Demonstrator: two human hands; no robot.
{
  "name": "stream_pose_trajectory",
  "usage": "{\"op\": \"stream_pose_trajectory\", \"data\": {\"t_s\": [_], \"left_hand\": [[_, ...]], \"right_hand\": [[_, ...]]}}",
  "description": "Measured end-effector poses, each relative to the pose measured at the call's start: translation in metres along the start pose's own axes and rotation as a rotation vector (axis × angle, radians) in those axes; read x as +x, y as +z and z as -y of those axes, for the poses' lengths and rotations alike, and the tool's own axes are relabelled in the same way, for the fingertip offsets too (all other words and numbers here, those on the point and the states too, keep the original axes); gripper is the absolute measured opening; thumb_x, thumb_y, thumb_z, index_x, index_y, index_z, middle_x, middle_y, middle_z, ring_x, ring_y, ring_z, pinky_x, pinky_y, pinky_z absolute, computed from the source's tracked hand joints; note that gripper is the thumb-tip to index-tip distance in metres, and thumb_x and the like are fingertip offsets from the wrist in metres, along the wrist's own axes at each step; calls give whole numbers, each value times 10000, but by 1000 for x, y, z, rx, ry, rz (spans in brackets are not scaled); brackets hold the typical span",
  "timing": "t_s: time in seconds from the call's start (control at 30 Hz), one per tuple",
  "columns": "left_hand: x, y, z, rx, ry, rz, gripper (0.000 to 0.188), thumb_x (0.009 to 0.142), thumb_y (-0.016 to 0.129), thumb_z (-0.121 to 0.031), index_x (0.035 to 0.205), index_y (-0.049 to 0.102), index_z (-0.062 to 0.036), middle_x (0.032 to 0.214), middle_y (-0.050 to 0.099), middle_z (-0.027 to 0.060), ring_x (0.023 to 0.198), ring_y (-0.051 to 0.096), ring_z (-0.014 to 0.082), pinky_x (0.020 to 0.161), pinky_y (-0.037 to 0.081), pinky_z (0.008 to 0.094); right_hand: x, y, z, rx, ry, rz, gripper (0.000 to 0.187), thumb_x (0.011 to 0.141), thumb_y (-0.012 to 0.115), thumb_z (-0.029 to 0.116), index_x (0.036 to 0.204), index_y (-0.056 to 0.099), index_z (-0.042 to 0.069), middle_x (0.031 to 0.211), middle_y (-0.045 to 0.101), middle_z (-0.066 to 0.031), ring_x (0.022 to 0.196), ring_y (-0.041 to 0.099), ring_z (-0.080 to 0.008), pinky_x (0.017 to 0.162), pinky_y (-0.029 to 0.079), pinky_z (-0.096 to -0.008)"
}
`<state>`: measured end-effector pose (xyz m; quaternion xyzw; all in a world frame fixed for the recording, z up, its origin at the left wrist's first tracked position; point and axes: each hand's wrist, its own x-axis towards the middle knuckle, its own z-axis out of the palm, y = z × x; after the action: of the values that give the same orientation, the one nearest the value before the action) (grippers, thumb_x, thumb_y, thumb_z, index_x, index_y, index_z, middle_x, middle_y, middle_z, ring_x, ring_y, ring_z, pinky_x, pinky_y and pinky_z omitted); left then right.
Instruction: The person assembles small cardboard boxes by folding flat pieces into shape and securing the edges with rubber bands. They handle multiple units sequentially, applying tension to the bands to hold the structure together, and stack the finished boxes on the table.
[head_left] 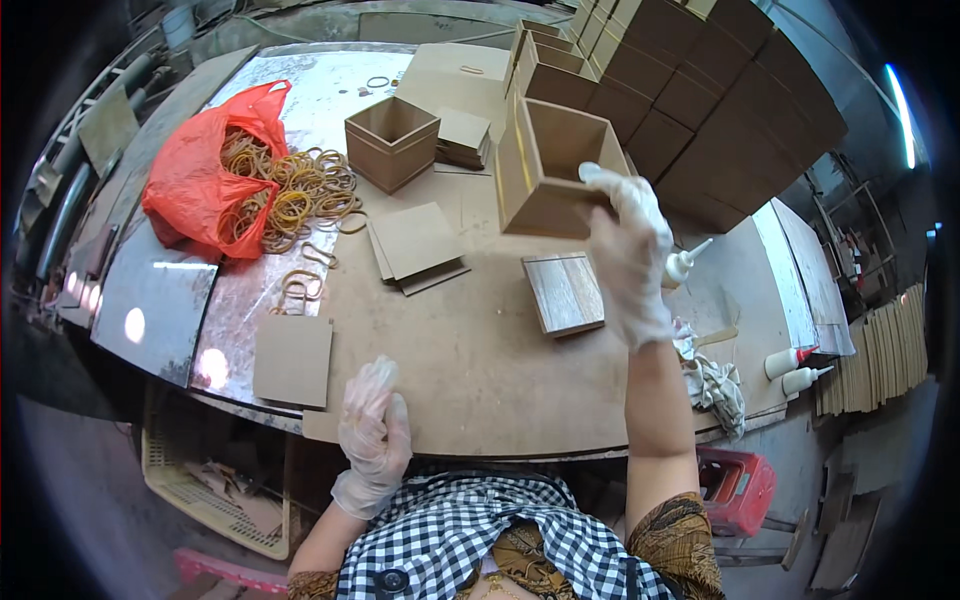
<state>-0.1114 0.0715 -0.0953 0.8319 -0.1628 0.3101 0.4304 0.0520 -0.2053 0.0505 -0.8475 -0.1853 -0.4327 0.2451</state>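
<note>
My right hand (632,262), in a thin whitish glove, pinches the near right rim of an open brown board box (545,205). Its fingertips reach over the rim; part of the grip is hidden by the hand. Yellowish bands run round this box. My left hand (375,432), also gloved, rests by the table's front edge, fingers loosely bent with nothing seen in them. Just beyond it lies a square board panel (293,360). A wood-grained block (563,292) sits below the box, left of my right wrist. Several thin panels (420,245) are fanned mid-table.
A smaller banded box (393,150) stands beside a panel stack (463,138). A red bag (200,190) spills rubber bands (310,190) at left. Stacked boxes (690,100) rise at the back right. A glue bottle (682,262) and a rag (718,390) lie right of my arm.
</note>
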Motion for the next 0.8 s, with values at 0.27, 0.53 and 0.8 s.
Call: {"op": "stream_pose_trajectory", "data": {"t_s": [0.27,0.53,0.8], "left_hand": [[0,5,1,101,35,11,401,846,604,102,1231,572,-7,1275,646,195,1199,610,400,1050,461,525],[12,-1,-4,78,-10,187,445,831,615,91,1265,573,3,1274,644,169,1175,609,394,1065,440,522],[124,-51,15,211,249,378,502,859,598,58,1354,547,-13,1337,613,190,1306,531,402,1139,368,506]], "right_hand": [[27,88,-91,-124,97,156,270,772,775,150,1036,724,119,1021,698,-101,962,682,-286,815,549,-397],[7,120,-157,-370,183,335,190,813,753,200,936,667,83,967,675,-143,896,682,-354,740,550,-450],[18,107,-148,-268,240,384,270,872,720,301,1054,705,103,1045,692,-138,976,682,-336,822,544,-449]]}}
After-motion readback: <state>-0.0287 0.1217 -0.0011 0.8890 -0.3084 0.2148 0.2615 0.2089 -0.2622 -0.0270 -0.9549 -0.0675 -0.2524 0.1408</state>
